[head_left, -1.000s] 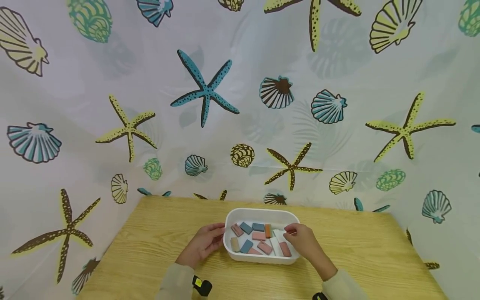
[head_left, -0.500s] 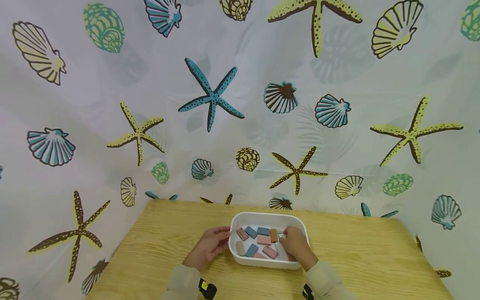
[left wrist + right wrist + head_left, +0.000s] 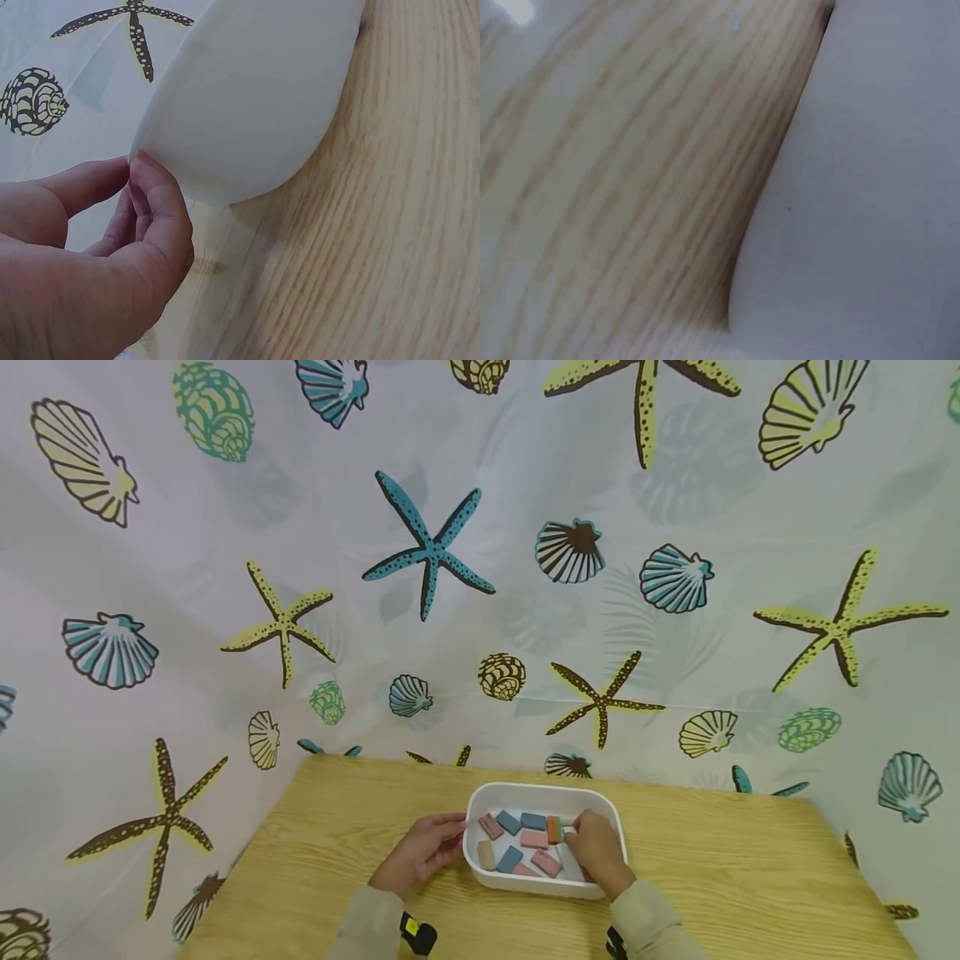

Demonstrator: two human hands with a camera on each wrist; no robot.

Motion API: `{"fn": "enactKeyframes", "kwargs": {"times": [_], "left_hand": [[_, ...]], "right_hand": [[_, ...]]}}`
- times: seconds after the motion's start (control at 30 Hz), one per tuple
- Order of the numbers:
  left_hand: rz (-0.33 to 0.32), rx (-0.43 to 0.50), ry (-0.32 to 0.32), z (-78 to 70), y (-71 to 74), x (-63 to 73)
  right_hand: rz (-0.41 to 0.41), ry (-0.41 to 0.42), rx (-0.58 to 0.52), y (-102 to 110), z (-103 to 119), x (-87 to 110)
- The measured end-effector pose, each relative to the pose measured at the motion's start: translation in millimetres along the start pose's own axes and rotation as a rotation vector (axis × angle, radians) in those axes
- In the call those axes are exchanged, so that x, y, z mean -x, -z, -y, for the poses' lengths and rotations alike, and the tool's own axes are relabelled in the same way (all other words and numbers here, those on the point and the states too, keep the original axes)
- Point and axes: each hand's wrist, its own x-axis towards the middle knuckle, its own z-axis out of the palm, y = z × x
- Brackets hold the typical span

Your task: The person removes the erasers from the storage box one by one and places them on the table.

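A white plastic tub [image 3: 525, 885] stands on the table with several small rectangular blocks in it, which look like erasers. Among them are a blue block [image 3: 533, 821], a pink block [image 3: 547, 862], a tan block [image 3: 486, 855] and an orange block [image 3: 553, 829]. My left hand [image 3: 423, 852] pinches the tub's left rim; the left wrist view shows thumb and fingertips meeting at the edge. Inside the tub's right side, my right hand [image 3: 597, 846] reaches down beside the orange block, over the white blocks. Its own back hides whatever its fingers hold. The right wrist view shows just the tub's outer wall [image 3: 855, 187].
A wooden table [image 3: 720, 877] lies under the tub. Behind and on both sides hangs a white cloth [image 3: 480, 610] printed with starfish and shells. A black wrist device [image 3: 417, 935] sits at my left cuff.
My right hand has gone from the tub's right edge further in and down among the white blocks, covering them. The left hand keeps its place at the rim. The head view has shifted slightly.
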Motion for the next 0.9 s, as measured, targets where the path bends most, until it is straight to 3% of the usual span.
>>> {"fn": "enactKeyframes", "kwargs": {"times": [0.5,0.77,0.9], "left_hand": [[0.043,0.034,0.036,-7.2,3.5,-1.2],[0.054,0.006,0.024,-8.9,1.1,-1.4],[0.051,-0.007,0.018,-9.7,0.9,0.4]], "right_hand": [[-0.008,-0.017,0.006,6.4,4.9,3.0],[-0.039,0.039,0.013,6.3,2.3,2.0],[-0.093,0.1,-0.011,8.3,4.9,4.7]]}}
